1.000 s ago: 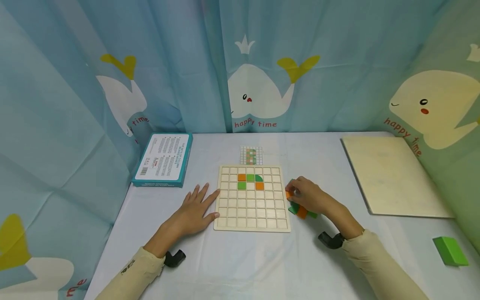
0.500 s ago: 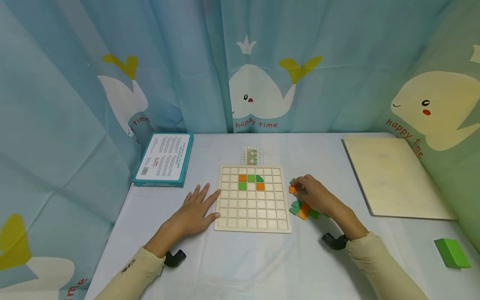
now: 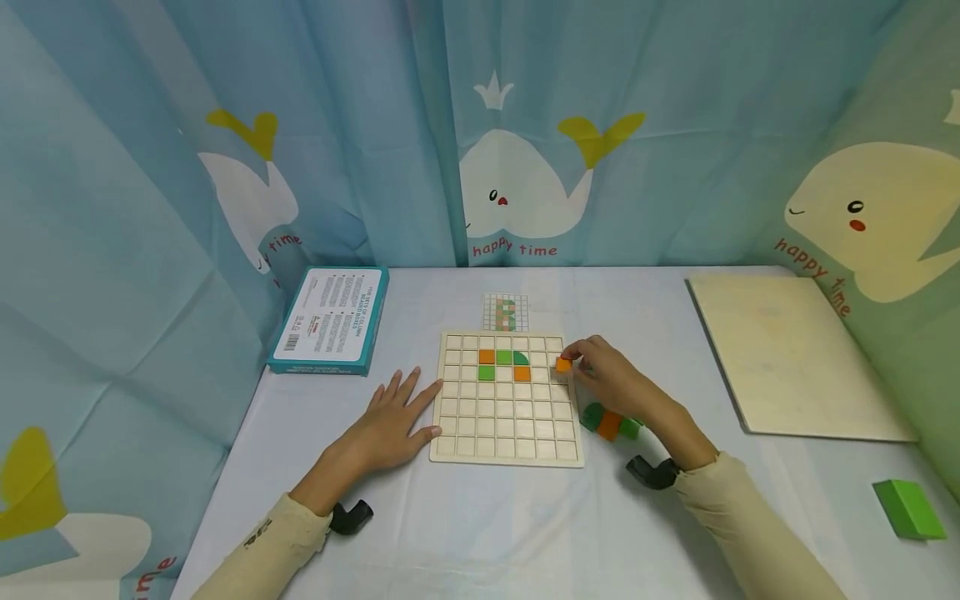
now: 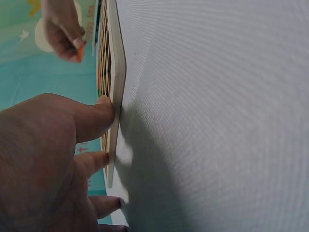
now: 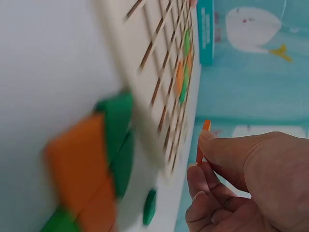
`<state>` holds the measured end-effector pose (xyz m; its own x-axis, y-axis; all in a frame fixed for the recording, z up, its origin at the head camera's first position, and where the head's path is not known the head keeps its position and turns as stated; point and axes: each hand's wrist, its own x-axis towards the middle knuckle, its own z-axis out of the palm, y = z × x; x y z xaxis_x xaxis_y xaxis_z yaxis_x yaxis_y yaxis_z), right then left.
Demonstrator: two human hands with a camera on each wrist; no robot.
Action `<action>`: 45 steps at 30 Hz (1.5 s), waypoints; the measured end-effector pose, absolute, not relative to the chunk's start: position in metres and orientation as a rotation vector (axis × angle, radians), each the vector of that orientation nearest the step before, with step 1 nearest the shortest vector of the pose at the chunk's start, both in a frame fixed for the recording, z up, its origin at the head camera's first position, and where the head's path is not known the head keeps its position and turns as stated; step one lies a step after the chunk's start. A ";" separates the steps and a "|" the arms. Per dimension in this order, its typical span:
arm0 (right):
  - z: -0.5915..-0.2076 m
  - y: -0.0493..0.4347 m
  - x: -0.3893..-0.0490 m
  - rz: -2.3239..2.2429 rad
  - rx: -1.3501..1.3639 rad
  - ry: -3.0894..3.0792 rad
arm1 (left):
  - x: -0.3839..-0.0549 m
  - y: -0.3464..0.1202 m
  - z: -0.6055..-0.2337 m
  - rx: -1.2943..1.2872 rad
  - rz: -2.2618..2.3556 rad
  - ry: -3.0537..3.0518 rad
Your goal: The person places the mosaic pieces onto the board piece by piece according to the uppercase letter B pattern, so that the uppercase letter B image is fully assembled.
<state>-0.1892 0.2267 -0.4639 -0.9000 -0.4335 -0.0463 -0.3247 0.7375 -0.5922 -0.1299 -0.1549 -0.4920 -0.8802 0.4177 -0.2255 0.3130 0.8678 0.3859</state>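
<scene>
A pale wooden grid board [image 3: 505,425] lies mid-table, with orange, light green and dark green tiles set in its upper cells. Between thumb and fingers my right hand [image 3: 611,379] pinches an orange square tile [image 3: 564,365], held above the board's right edge. The same tile [image 5: 203,140] appears tilted on edge in the right wrist view. My left hand [image 3: 386,429] lies with fingers spread at the board's left edge; its thumb and a finger touch the rim in the left wrist view. A small pile of orange and green tiles [image 3: 609,425] sits right of the board.
A printed pattern card [image 3: 506,312] lies just behind the board. At the back left is a teal and white box [image 3: 330,321]. A large pale panel [image 3: 795,358] lies at the right, and a green block [image 3: 909,508] sits nearer the right edge.
My right hand has lifted an orange tile from beside the pile and carried it left over the board's right edge. My left hand has stayed in place.
</scene>
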 end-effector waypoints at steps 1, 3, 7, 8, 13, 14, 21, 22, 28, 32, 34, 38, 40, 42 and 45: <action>-0.463 0.220 -0.189 -0.899 -0.629 2.745 | -0.130 -0.155 -0.492 0.549 0.485 2.740; -0.462 0.207 -0.189 -0.909 -0.688 2.728 | -0.130 -0.154 -0.492 0.546 0.472 2.741; -0.465 0.179 -0.187 -0.899 -0.854 2.717 | -0.129 -0.154 -0.491 0.546 0.472 2.750; -0.466 0.172 -0.186 -0.886 -0.883 2.718 | -0.129 -0.154 -0.491 0.545 0.472 2.751; -0.473 0.141 -0.182 -0.832 -0.966 2.724 | -0.130 -0.154 -0.491 0.544 0.466 2.749; -0.474 0.136 -0.181 -0.826 -0.971 2.731 | -0.130 -0.154 -0.491 0.545 0.468 2.749; -0.480 0.119 -0.176 -0.718 -1.026 2.808 | -0.129 -0.154 -0.491 0.560 0.484 2.759; -0.481 0.118 -0.175 -0.709 -1.024 2.812 | -0.129 -0.154 -0.490 0.561 0.482 2.759; -0.483 0.115 -0.173 -0.705 -1.040 2.851 | -0.129 -0.155 -0.490 0.561 0.480 2.752; -0.485 0.117 -0.172 -0.725 -1.096 2.871 | -0.129 -0.155 -0.490 0.555 0.479 2.748; -0.484 0.119 -0.171 -0.742 -1.108 2.870 | -0.130 -0.155 -0.490 0.550 0.473 2.746; -0.478 0.130 -0.168 -0.790 -1.070 2.849 | -0.129 -0.154 -0.490 0.545 0.460 2.748; -0.473 0.141 -0.167 -0.802 -1.022 2.848 | -0.129 -0.154 -0.490 0.547 0.464 2.746; -0.470 0.154 -0.168 -0.816 -0.982 2.862 | -0.129 -0.154 -0.490 0.548 0.468 2.747; -0.465 0.179 -0.169 -0.830 -0.870 2.879 | -0.129 -0.154 -0.490 0.548 0.469 2.745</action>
<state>-0.1694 0.1794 -0.4646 -0.8445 -0.5199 0.1287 -0.5086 0.7031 -0.4970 -0.1287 -0.1543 -0.4901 -0.8814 0.4144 -0.2267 0.3156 0.8737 0.3701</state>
